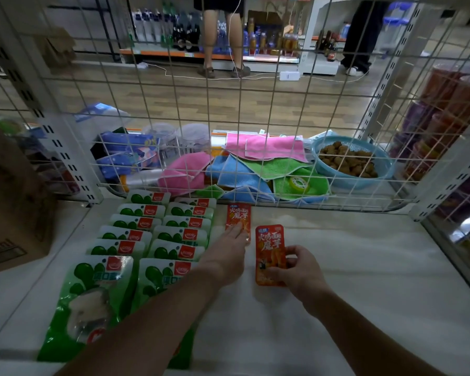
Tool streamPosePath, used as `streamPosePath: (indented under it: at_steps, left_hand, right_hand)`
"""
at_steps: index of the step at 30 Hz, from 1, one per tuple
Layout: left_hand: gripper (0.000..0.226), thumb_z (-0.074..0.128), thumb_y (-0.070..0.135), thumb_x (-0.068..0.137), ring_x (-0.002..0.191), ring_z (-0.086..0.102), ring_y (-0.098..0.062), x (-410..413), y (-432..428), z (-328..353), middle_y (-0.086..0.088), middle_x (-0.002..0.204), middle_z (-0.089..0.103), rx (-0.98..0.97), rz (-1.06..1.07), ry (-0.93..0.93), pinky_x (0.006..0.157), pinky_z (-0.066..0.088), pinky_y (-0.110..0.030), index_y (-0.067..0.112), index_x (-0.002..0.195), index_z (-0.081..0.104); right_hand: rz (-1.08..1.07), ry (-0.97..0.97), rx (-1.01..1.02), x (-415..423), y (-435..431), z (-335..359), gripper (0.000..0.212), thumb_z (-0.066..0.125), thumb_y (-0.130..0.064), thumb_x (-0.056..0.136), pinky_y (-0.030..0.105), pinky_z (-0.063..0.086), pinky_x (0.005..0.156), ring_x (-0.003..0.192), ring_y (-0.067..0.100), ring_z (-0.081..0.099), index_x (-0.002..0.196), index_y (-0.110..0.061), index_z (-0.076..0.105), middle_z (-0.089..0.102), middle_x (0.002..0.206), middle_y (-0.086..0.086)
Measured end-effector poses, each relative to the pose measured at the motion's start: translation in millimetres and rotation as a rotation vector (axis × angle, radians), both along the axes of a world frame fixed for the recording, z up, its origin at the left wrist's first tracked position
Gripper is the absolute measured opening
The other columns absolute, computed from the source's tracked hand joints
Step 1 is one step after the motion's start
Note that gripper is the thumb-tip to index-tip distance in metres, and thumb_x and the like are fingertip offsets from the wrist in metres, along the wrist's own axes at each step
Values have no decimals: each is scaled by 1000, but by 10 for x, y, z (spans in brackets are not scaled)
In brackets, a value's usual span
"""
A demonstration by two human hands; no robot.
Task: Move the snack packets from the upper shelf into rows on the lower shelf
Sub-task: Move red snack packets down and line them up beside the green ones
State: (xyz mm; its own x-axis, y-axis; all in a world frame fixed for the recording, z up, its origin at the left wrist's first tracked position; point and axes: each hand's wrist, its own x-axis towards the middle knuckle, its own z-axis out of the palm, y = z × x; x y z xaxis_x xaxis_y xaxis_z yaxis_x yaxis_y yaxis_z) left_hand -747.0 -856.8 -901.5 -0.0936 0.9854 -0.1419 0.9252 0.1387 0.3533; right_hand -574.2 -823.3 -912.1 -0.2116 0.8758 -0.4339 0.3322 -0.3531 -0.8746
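Head view: left hand (228,252), fingers flat, presses the far red packet (238,215) near the shelf's (364,267) back edge; right hand (300,270) grips the near red packet (269,248).

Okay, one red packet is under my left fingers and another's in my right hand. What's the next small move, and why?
Probably slide the near red packet, pinched in the right hand, leftward and lay it overlapping the front of the far red packet that the left hand touches. It sits off to the right, while the green packets run in two overlapping rows.
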Motion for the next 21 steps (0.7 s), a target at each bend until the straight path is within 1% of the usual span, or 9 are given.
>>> streamPosePath:
  at_steps: [2, 5, 8, 10, 11, 14, 17, 19, 21]
  left_hand:
    - [61, 39, 10, 104, 154, 4, -16, -11, -155, 81, 1, 168, 2, 34, 10, -34, 123, 5, -30, 15, 159, 13]
    - [57, 42, 13, 104, 152, 14, -15, -51, -425, 167, 3, 167, 12, 79, 3, -75, 125, 15, -34, 17, 157, 23]
    - [54, 43, 11, 103, 149, 24, -14, -106, -612, 272, 8, 165, 19, 165, -42, -112, 119, 20, -26, 21, 155, 30]
    - [53, 44, 9, 103, 148, 29, -15, -151, -667, 346, 7, 164, 23, 208, -78, -138, 115, 20, -22, 21, 153, 34]
    - [53, 44, 9, 102, 147, 30, -15, -173, -679, 372, 8, 163, 24, 218, -78, -151, 115, 21, -22, 21, 153, 35]
    - [54, 43, 9, 102, 148, 28, -12, -256, -702, 377, 9, 163, 25, 242, -65, -160, 118, 23, -26, 21, 154, 34]
    - [55, 45, 9, 101, 148, 28, -10, -331, -706, 334, 9, 162, 27, 245, -70, -152, 121, 24, -27, 21, 154, 34]
    - [56, 46, 8, 100, 148, 27, -10, -367, -716, 316, 8, 162, 28, 243, -65, -148, 121, 24, -26, 20, 154, 35]
    - [57, 47, 7, 100, 148, 26, -10, -383, -725, 307, 8, 162, 27, 241, -51, -146, 121, 25, -28, 21, 154, 34]
  right_hand:
    - [8, -6, 19, -134, 31, 25, 49, 79, 3, 78, 26, 56, 66, 89, 17, 69, 113, -16, 51, 69, 105, 10]
    - [4, -18, 71, -421, 99, 28, 46, 82, 2, 76, 31, 60, 71, 89, 18, 70, 107, -17, 53, 70, 103, 10]
    - [4, -58, 126, -680, 157, 29, 47, 86, -1, 71, 40, 61, 85, 93, 21, 70, 108, -14, 60, 71, 105, 9]
    - [21, -78, 160, -805, 159, 35, 43, 84, -1, 73, 41, 60, 88, 95, 20, 69, 107, -14, 61, 71, 105, 7]
    - [22, -102, 187, -845, 157, 27, 42, 82, 0, 75, 41, 60, 88, 96, 19, 69, 107, -15, 60, 71, 106, 8]
    - [14, -215, 310, -922, 120, -30, 51, 83, -6, 77, 32, 59, 81, 94, 19, 68, 117, -19, 53, 69, 105, 6]
    - [38, -378, 451, -977, 82, -113, 62, 86, -18, 75, 38, 57, 91, 102, 22, 66, 128, -20, 54, 67, 110, 6]
    - [47, -456, 492, -986, 68, -132, 63, 85, -23, 77, 37, 52, 97, 107, 24, 61, 132, -20, 55, 60, 114, 8]
    - [60, -486, 501, -977, 73, -132, 60, 83, -25, 80, 35, 49, 99, 108, 24, 58, 134, -17, 57, 54, 115, 8]
